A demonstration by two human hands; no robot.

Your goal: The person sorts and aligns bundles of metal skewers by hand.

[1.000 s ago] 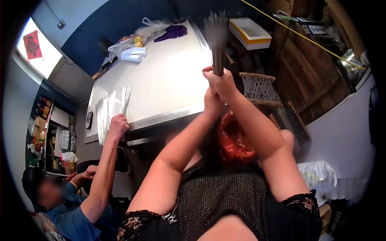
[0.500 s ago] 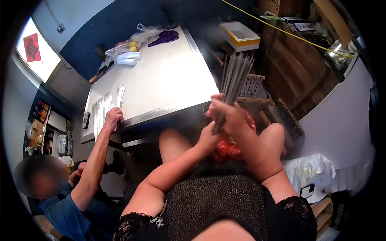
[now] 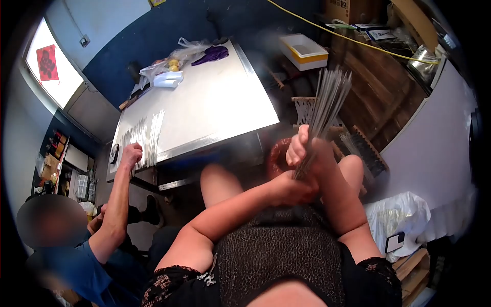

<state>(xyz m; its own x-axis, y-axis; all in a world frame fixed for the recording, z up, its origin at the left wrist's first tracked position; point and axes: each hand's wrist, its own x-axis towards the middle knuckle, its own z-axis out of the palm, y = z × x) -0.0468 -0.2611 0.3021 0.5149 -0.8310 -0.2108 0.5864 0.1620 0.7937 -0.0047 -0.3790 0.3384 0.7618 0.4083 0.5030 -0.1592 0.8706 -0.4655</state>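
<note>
A bundle of thin metal rods (image 3: pixel 330 100), like skewers, stands tilted in front of my lap, its upper ends fanned out. My left hand (image 3: pixel 294 188) is wrapped round the lower end of the bundle. Higher up, my right hand (image 3: pixel 302 146) is closed round the same rods. Below and behind my hands is a red plastic bag (image 3: pixel 279 156), partly hidden. On the table at left, more metal rods (image 3: pixel 153 135) lie in rows, and a co-worker's hand (image 3: pixel 132 155) touches them near the table edge.
The white table (image 3: pixel 215 97) carries plastic bags with fruit (image 3: pixel 173 65), a purple cloth (image 3: pixel 212 55) and a phone (image 3: pixel 114 153). A yellow-white box (image 3: pixel 303 51) is beyond it. Brushes with dark bristles (image 3: pixel 369 148) stand right of my knees. A white bag (image 3: pixel 396 217) lies at my right.
My hands and the bundle have moved right and slightly down, with the rods leaning more to the right. The co-worker's hand has shifted left over the rods on the table.
</note>
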